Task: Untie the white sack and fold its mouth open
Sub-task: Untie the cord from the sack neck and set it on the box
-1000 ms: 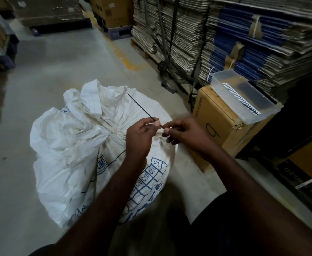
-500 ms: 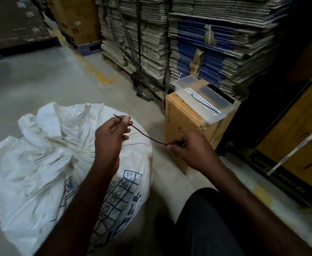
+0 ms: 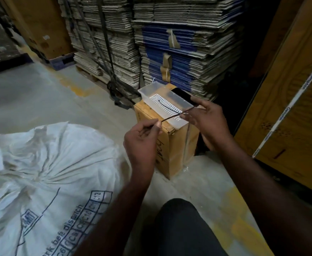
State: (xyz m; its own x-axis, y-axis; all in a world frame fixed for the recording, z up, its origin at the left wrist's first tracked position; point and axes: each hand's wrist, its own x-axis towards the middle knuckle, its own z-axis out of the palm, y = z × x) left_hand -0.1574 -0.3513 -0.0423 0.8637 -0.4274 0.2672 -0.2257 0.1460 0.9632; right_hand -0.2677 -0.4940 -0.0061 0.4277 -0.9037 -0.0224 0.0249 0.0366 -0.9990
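Observation:
The white sack [image 3: 46,182] sits on the floor at the lower left, its mouth still bunched into creased folds, with blue print on its side. A thin black tie [image 3: 171,117] is off the sack and stretched between my hands. My left hand [image 3: 142,143] pinches one end of it with thumb and forefinger. My right hand [image 3: 206,119] pinches the other end, just above the clear plastic tray [image 3: 146,93]. Both hands are right of the sack and apart from it.
The tray holds a row of white pieces and rests on a small cardboard box [image 3: 171,156]. Stacks of flattened cartons [image 3: 179,43] stand behind it. Large yellow-brown boxes [image 3: 290,108] close the right side. Bare concrete floor [image 3: 40,97] lies beyond the sack.
My view and both hands have swung right, away from the sack and over the box. The tie, freed from the sack's mouth, has come along with the hands to the tray.

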